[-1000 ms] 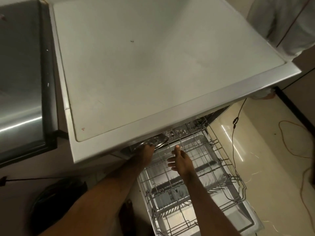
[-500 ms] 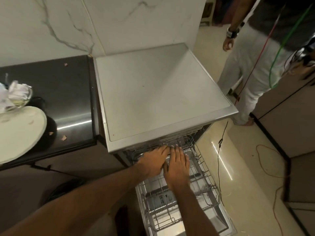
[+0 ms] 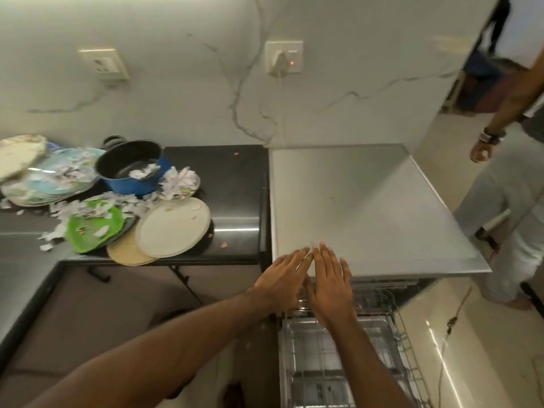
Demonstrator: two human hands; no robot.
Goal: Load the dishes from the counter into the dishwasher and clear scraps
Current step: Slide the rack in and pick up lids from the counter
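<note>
My left hand point(image 3: 283, 276) and my right hand point(image 3: 331, 282) are side by side with straight fingers, holding nothing, above the front edge of the dishwasher top point(image 3: 368, 207). Below them the wire rack point(image 3: 338, 363) is pulled out of the open dishwasher. On the black counter point(image 3: 235, 184) at left stand a blue pot point(image 3: 132, 167), a cream plate point(image 3: 173, 226), a green plate point(image 3: 94, 226), a tan plate point(image 3: 126, 254), a pale blue plate stack point(image 3: 56, 179) and a small steel plate point(image 3: 184, 184). White paper scraps point(image 3: 88, 206) lie over most of them.
Another person point(image 3: 512, 160) stands at the right beside the dishwasher. A cable point(image 3: 450, 322) trails across the shiny floor at right. A wall socket with a plug and red light point(image 3: 283, 58) is above the counter. A second grey counter point(image 3: 17, 260) runs along the left.
My hands rose from the rack up to the dishwasher's front edge and came together flat. My view lifted, bringing the counter dishes and the wall into sight.
</note>
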